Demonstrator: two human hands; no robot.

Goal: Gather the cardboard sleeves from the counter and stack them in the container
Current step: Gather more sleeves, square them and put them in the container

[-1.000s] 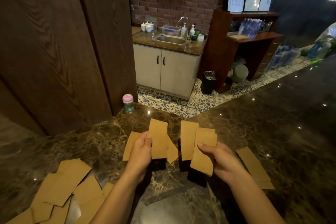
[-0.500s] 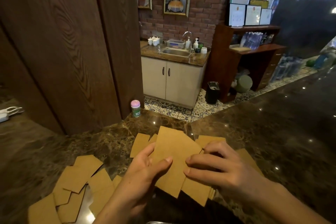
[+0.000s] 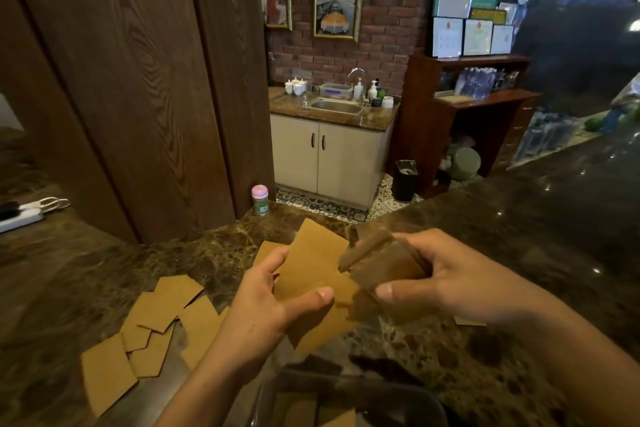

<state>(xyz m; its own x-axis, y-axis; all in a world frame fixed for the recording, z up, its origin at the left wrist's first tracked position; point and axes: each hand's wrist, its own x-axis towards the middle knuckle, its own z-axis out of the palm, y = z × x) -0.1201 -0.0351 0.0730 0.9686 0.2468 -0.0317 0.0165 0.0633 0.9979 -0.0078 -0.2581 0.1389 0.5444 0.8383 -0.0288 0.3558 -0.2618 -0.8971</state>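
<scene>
The dark marble counter [image 3: 540,253] is filling most of the view, bending round a corner at its far edge. At the near edge, a dark-rimmed container [image 3: 363,382] is sitting just below the hands, with a few cardboard sleeves lying flat inside it [image 3: 301,409]. Towards the near left corner, a loose pile of sleeves [image 3: 162,322] is lying spread out, overlapping one another on the counter.

Above the counter's middle, the left hand [image 3: 263,308] is gripping a fanned bunch of flat sleeves [image 3: 311,270], its thumb pressing across their face and its fingers curling behind. Just beside it, the right hand [image 3: 460,281] is pinching a thicker, blurred stack of sleeves [image 3: 384,265] between thumb and curled fingers, tilted edge-on and touching the left hand's bunch. The corner of one sleeve [image 3: 469,321] is showing on the counter under the right wrist.

A small pink-lidded jar [image 3: 260,199] is standing upright at the far edge, beside the wooden wall panel [image 3: 121,80].
</scene>
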